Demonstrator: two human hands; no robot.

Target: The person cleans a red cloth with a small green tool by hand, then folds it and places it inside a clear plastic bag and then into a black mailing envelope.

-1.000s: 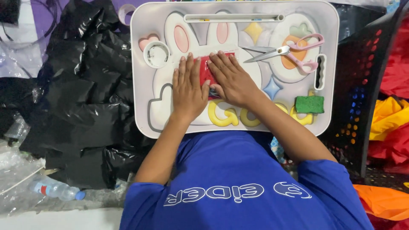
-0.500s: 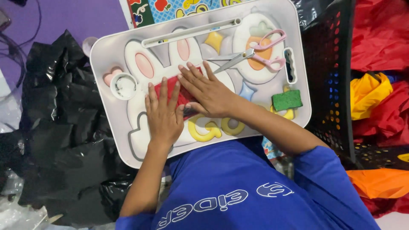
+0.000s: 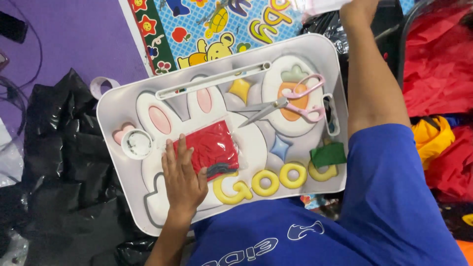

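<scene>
While the left hand (image 3: 183,178) lies flat, fingers spread, pinning the bagged red cloth (image 3: 213,149) on the tray (image 3: 118,101), the right hand (image 3: 359,10) reaches off-frame, its grip unclear, and the scissors (image 3: 290,101) lie unused.

A red folded cloth in clear wrap (image 3: 213,148) lies on a white lap tray (image 3: 118,101) patterned with pink-eared rabbit and yellow letters, beside pink-handled scissors (image 3: 290,102) and a green sponge (image 3: 328,154).

My right hand (image 3: 362,10) has lifted off the red packet (image 3: 212,148) and reached up past the far edge of the tray (image 3: 118,98); only my left hand (image 3: 183,180) now presses on the packet, fingers (image 3: 170,155) spread flat
</scene>
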